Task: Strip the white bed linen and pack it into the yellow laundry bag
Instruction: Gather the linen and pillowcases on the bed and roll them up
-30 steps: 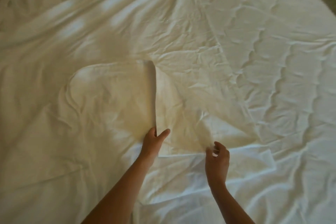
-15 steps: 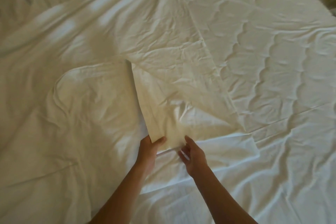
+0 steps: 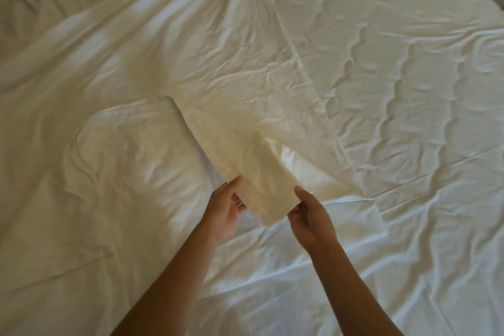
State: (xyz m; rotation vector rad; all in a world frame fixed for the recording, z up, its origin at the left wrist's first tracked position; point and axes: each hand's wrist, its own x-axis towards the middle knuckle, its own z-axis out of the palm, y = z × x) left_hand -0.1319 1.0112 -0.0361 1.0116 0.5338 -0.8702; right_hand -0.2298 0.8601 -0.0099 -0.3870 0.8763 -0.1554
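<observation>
Holding a lifted corner of white linen, two bare hands meet just below the middle of the view.

Item 1: left hand [image 3: 227, 209]. Enters from 6 o'clock on a bare forearm. Thumb lies on top of the cloth edge, the other fingers are curled underneath; it pinches the left side of the raised corner.

Item 2: right hand [image 3: 309, 215]. Enters from 5 o'clock. Thumb on top, fingers tucked under; it pinches the right side of the same corner. The two hands are near each other, with the cloth strip between them.

Item 3: raised corner [image 3: 266, 188] of the top sheet [image 3: 218, 57]. A narrow folded flap, cream in the light, lifted off the bed and running up toward 11 o'clock, where it joins the rest of the sheet. Its near end hangs free between the two hands.

Item 4: top sheet, remainder. Wrinkled, spread from 9 o'clock through 12 o'clock, with a straight hem running diagonally from 12 o'clock down toward 4 o'clock.

Item 5: under sheet [image 3: 422, 95]. White, with wavy quilted ridges showing through, exposed from 1 o'clock to 4 o'clock beside the hem.

Item 6: lower layer of white linen [image 3: 354, 267] at 5 o'clock, creased, lying flat on the bed beneath the forearms.
</observation>
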